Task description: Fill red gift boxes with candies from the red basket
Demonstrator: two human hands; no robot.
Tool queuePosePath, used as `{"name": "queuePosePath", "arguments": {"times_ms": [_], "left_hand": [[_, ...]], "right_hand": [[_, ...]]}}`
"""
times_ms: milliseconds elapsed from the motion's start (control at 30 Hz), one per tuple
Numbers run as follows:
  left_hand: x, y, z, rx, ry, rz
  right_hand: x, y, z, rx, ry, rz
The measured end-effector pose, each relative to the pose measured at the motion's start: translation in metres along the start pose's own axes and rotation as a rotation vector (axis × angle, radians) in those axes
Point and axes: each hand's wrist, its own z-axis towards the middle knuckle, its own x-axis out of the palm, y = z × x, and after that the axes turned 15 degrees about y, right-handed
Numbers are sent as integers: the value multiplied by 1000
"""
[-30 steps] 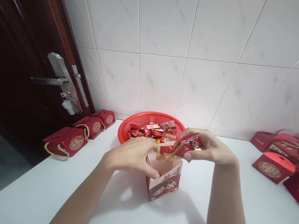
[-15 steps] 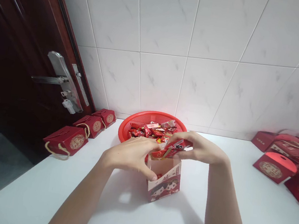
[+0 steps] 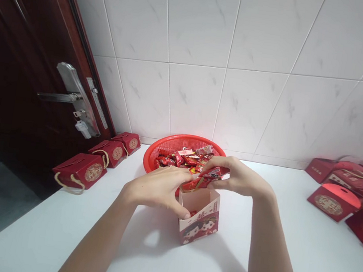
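Observation:
A small open paper candy box (image 3: 200, 230) with cartoon figures on its front stands upright on the white table. My left hand (image 3: 160, 188) grips it from the left, thumb at the near rim; the other fingertips are partly hidden. Inside lies a bit of red wrapper. Over the box's far edge, my right hand (image 3: 238, 179) pinches a red wrapped snack packet (image 3: 207, 178). Directly behind is a round red plastic basket (image 3: 157, 144) with many red wrapped sweets (image 3: 185, 156), partly covered by my hands.
Closed red gift boxes (image 3: 85, 170) with rope handles line the table's left side, near a dark door with a metal handle (image 3: 69, 94). More red boxes (image 3: 333, 203) are piled at the right. A tiled wall (image 3: 252, 109) borders the table's back.
My right hand has shifted slightly left and up with the red packet, toward the basket side. The left hand and the box have stayed in place.

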Motion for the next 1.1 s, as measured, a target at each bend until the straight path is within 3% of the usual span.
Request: {"name": "queuePosePath", "arguments": {"times_ms": [200, 400, 600, 800, 1100], "left_hand": [[0, -1, 0, 52, -17, -32], [0, -3, 0, 71, -8, -36], [0, -4, 1, 103, -23, -31], [1, -2, 3, 103, -20, -36], [0, -5, 3, 49, -3, -27]], "right_hand": [[3, 8, 4, 49, 107, -16], [2, 13, 1, 42, -9, -15], [5, 17, 3, 129, 23, -68], [6, 18, 3, 79, -69, -111], [14, 22, 13, 132, 9, -166]]}}
